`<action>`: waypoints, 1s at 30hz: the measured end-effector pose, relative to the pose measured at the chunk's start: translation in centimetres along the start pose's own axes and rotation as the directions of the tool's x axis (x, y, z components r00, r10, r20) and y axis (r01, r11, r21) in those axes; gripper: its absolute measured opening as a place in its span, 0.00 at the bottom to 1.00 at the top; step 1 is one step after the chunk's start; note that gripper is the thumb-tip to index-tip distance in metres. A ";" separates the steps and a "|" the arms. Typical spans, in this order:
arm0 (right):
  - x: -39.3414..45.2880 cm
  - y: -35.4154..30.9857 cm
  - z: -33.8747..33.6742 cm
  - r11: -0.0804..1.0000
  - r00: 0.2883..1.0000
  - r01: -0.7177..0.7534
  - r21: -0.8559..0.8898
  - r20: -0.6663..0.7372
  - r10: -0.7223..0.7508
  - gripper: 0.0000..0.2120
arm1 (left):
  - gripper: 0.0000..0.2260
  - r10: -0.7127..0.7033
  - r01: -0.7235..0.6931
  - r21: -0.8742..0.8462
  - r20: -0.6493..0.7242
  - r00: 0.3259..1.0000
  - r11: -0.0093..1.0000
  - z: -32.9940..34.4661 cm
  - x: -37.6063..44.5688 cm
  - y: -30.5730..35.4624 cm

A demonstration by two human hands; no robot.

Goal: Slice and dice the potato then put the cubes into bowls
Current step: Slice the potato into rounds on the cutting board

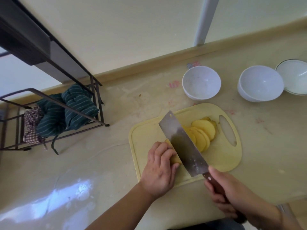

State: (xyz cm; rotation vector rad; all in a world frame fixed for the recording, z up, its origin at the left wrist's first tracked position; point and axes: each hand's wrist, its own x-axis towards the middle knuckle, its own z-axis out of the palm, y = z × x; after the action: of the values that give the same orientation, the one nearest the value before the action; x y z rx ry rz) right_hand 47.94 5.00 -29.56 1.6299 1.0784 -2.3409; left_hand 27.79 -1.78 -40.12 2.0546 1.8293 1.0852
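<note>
Steel cleaver, wooden handle gripped in my right hand, met the potato that my left hand clasped on the yellow board; cut slices lay beside it.

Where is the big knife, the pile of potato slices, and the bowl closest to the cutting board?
knife (181,143), head view, middle of the blade.
potato slices (205,130), head view, top slice of the pile.
bowl (201,83), head view, inside wall.

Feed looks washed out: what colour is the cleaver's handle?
Reddish-brown wooden handle, gripped by the right hand; head view.
</note>
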 end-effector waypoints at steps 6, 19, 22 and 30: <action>-1.0 -1.7 -1.3 0.987 0.998 -0.056 0.151 0.041 0.051 0.26 | 0.11 -0.111 0.110 -0.067 -0.004 0.994 0.992 -1.0 -0.5 0.5; -6.4 -1.6 4.2 0.883 0.930 0.198 -0.426 -0.203 -0.307 0.25 | 0.09 -0.159 0.151 -0.188 -0.028 0.987 0.971 -1.0 -1.4 0.2; -6.4 -1.7 4.7 0.829 0.925 0.221 -0.514 -0.158 -0.345 0.28 | 0.10 -0.153 0.145 -0.199 -0.029 0.988 0.969 -0.9 -1.5 0.0; -5.6 -1.7 4.7 0.808 0.934 0.216 -0.549 -0.126 -0.335 0.21 | 0.12 -0.156 0.150 -0.207 -0.013 0.988 0.967 -1.0 -1.5 0.1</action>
State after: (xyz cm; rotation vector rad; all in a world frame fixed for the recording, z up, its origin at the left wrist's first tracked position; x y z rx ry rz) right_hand 45.89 1.74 -23.09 1.6053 1.9199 -1.7655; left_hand 27.30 -3.46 -39.93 1.7605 1.7723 1.2108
